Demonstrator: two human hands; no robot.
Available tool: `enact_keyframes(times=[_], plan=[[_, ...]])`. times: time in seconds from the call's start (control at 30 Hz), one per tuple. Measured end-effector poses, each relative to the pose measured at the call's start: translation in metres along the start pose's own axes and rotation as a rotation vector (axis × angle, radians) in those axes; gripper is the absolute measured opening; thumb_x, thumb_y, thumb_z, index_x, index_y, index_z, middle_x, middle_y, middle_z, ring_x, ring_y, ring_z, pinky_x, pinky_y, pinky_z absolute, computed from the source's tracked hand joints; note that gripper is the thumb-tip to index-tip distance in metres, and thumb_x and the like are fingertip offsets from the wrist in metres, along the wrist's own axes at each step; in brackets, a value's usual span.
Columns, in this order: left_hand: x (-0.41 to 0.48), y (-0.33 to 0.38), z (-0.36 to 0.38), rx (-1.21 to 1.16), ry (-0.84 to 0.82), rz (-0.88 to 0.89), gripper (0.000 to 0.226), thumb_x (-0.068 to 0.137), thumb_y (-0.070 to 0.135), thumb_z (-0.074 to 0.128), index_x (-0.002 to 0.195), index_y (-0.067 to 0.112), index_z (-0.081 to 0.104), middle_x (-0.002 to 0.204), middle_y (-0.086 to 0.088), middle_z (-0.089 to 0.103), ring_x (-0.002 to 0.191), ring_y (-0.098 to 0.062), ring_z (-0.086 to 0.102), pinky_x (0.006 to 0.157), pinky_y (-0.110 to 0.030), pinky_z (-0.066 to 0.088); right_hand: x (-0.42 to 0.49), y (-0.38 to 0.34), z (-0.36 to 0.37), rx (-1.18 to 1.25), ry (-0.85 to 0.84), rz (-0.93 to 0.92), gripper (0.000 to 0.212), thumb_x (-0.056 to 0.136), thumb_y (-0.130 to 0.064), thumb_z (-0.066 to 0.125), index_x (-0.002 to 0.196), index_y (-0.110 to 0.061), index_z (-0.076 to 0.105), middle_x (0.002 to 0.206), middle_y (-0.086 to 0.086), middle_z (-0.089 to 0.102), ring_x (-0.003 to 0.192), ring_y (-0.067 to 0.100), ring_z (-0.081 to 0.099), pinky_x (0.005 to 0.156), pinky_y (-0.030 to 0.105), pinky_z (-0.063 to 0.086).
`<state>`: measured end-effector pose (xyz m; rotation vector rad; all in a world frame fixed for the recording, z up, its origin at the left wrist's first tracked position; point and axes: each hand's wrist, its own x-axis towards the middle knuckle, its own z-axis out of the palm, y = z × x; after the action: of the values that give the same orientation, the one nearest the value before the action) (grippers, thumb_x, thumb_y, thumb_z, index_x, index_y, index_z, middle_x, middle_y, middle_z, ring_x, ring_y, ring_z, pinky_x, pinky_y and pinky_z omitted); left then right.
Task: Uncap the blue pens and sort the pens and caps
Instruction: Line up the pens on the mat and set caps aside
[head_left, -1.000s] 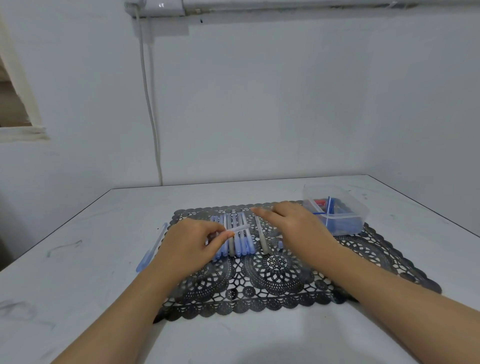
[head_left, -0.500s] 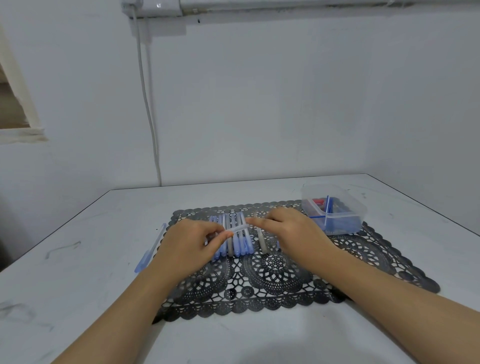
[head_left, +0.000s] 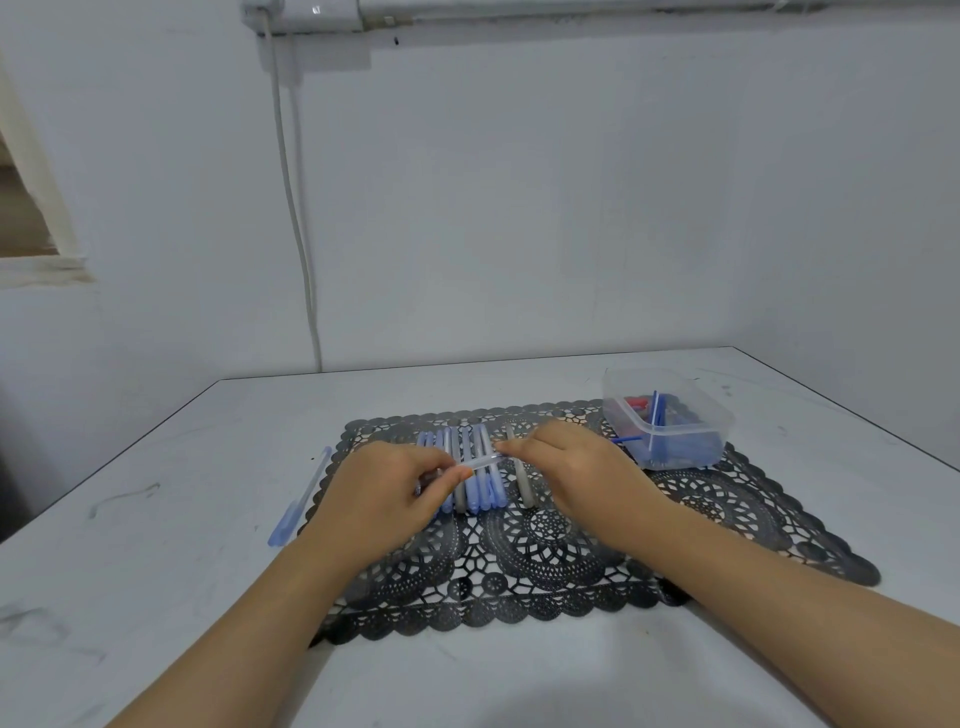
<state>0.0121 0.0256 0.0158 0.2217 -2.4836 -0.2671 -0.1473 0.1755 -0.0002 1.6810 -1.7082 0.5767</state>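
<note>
My left hand (head_left: 382, 493) pinches a clear-barrelled pen (head_left: 480, 461) that lies crosswise over a row of blue and grey pens (head_left: 475, 473) on the black lace mat (head_left: 571, 551). My right hand (head_left: 571, 467) meets the pen's right end with its fingertips; whether it grips the tip is hidden by the fingers. A grey pen (head_left: 522, 478) lies apart, just right of the row. One capped blue pen (head_left: 301, 499) rests on the table left of the mat.
A clear plastic box (head_left: 670, 421) with blue and red pieces inside stands on the mat's far right corner. The white table (head_left: 156, 519) meets the wall behind. A cable (head_left: 296, 208) hangs down the wall at the back left.
My right hand has slid left towards the left hand and now meets the end of the held pen. The left hand has stayed in place.
</note>
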Motion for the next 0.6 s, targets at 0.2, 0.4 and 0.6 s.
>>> enact_keyframes(times=[0.2,0.4,0.6], plan=[[0.0002,-0.0006,0.0020,-0.025,0.019,0.032,0.049,0.083,0.062,0.037,0.084,0.028,0.073,0.053,0.013,0.059,0.045,-0.001,0.049,0.049,-0.005,0.027,-0.0004,-0.0040,-0.0032,-0.006,0.068,0.094,0.019,0.083,-0.017,0.056,0.092,-0.012,0.073,0.075,0.000,0.068,0.066,0.017,0.063,0.060,0.027,0.054],[0.0002,-0.0009,0.0028,-0.032,0.044,0.036,0.052,0.083,0.062,0.034,0.083,0.028,0.073,0.055,0.013,0.062,0.046,-0.002,0.052,0.049,-0.009,0.033,0.0002,-0.0005,-0.0065,-0.248,0.115,0.278,0.039,0.084,-0.055,0.046,0.081,-0.026,0.072,0.076,-0.008,0.068,0.078,0.014,0.059,0.079,0.039,0.042],[0.0010,-0.0026,0.0037,-0.021,0.037,0.029,0.052,0.083,0.062,0.033,0.085,0.029,0.073,0.060,0.012,0.065,0.049,-0.003,0.055,0.050,-0.014,0.041,0.0006,0.0015,-0.0047,-0.220,0.144,0.343,0.045,0.079,-0.061,0.047,0.078,-0.024,0.073,0.079,-0.005,0.065,0.083,0.018,0.058,0.073,0.038,0.043]])
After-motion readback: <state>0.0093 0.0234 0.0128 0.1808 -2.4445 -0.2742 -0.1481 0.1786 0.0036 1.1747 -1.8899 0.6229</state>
